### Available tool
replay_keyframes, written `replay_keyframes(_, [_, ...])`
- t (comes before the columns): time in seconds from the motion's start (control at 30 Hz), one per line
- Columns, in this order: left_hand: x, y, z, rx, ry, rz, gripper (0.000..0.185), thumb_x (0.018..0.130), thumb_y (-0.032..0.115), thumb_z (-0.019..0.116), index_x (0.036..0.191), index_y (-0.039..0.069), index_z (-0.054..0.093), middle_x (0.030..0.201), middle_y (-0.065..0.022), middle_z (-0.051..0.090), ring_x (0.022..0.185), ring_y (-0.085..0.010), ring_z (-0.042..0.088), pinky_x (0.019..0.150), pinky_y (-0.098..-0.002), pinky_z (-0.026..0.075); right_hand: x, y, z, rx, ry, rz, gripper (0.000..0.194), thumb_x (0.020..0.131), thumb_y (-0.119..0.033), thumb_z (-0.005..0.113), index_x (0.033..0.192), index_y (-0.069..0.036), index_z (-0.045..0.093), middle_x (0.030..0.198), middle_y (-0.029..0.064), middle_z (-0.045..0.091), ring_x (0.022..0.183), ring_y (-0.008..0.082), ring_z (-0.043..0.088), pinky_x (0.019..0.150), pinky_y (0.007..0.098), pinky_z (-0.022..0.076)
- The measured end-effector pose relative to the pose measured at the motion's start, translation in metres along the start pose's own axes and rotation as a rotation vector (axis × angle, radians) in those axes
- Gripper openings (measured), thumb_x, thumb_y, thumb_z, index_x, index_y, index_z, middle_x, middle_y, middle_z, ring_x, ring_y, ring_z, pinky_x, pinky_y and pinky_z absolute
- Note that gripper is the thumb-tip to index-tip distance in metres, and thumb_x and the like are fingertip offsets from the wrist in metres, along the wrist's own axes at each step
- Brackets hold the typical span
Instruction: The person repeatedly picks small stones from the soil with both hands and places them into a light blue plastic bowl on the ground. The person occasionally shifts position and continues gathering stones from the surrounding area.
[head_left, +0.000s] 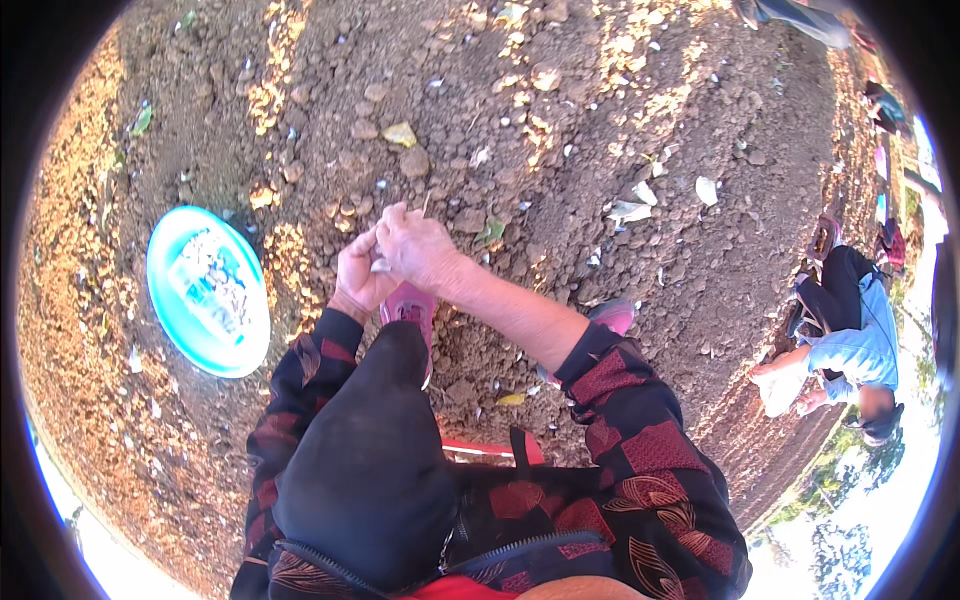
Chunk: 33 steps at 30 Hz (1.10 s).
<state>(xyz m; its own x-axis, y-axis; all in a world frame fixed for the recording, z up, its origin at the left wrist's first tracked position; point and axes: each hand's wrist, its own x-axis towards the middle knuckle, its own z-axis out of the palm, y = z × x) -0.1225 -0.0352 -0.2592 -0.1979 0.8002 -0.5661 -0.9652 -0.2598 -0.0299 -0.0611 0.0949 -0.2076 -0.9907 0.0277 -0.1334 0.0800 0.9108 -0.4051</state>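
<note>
My left hand (361, 277) is palm up with its fingers curled around a small whitish piece (380, 265), perhaps a clove or a bit of husk. Over its fingertips lies my right hand (417, 246), fingers bent inward and touching the left; what they grip is hidden. Both hands are above cloddy brown soil (540, 247), just beyond a pink shoe (409, 307). To the left of them, a bright blue plastic basin (159, 289) stands on the ground. Many small pale and dark pieces (221, 289) lie in it, too overexposed to identify.
Scattered on the soil are white flakes (630, 211), a yellow leaf (400, 134) and a green leaf (491, 231). My other shoe (611, 316) is at the right. A co-worker in light blue (862, 322) sits low at far right, holding something white (776, 390). Another person's leg (802, 22) shows at top right.
</note>
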Motion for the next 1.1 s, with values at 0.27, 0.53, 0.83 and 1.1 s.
replay_keyframes(0.27, [-0.016, 0.017, 0.032, 0.043, -0.103, -0.026, 0.034, 0.096, 0.024, 0.048, 0.121, 0.003, 0.057, 0.108, -0.0119, 0.064, 0.101, -0.0257, 0.062, 0.09, -0.0427, 0.05, -0.003, 0.019, -0.044, 0.454, 0.164, -0.054, 0.03, 0.083, -0.019, 0.064, 0.105, 0.001, 0.06, 0.094, 0.0168, 0.06, 0.08, 0.0264, 0.067, 0.065, 0.0333, 0.0569])
replay_keyframes(0.53, [-0.044, 0.078, 0.119, 0.487, 0.015, -0.048, 0.03, 0.094, 0.022, 0.052, 0.113, 0.0, 0.06, 0.11, -0.0167, 0.066, 0.078, -0.0194, 0.062, 0.053, -0.0255, 0.044, 0.008, 0.115, -0.128, 1.61, 0.245, 0.389, 0.01, 0.09, -0.001, 0.055, 0.1, 0.001, 0.056, 0.082, 0.015, 0.065, 0.066, 0.0207, 0.068, 0.061, 0.0333, 0.0627])
replay_keyframes(0.83, [-0.007, 0.062, 0.117, 0.472, 0.006, -0.165, 0.028, 0.094, 0.016, 0.052, 0.117, 0.0, 0.056, 0.111, -0.0146, 0.06, 0.081, -0.0182, 0.055, 0.055, -0.0227, 0.043, 0.075, 0.291, -0.107, 0.691, 0.522, 0.58, 0.01, 0.086, -0.013, 0.061, 0.094, -0.007, 0.063, 0.105, 0.0113, 0.067, 0.091, 0.0197, 0.065, 0.086, 0.0362, 0.0526])
replay_keyframes(1.1, [0.009, 0.052, 0.074, 0.197, 0.106, -0.038, 0.032, 0.095, 0.015, 0.05, 0.122, -0.002, 0.055, 0.116, -0.0185, 0.061, 0.083, -0.0197, 0.057, 0.056, -0.0252, 0.044, 0.027, 0.337, -0.104, 0.182, 0.104, 0.363, 0.013, 0.089, -0.016, 0.062, 0.098, -0.006, 0.064, 0.088, 0.0096, 0.066, 0.072, 0.0141, 0.066, 0.064, 0.0289, 0.0561])
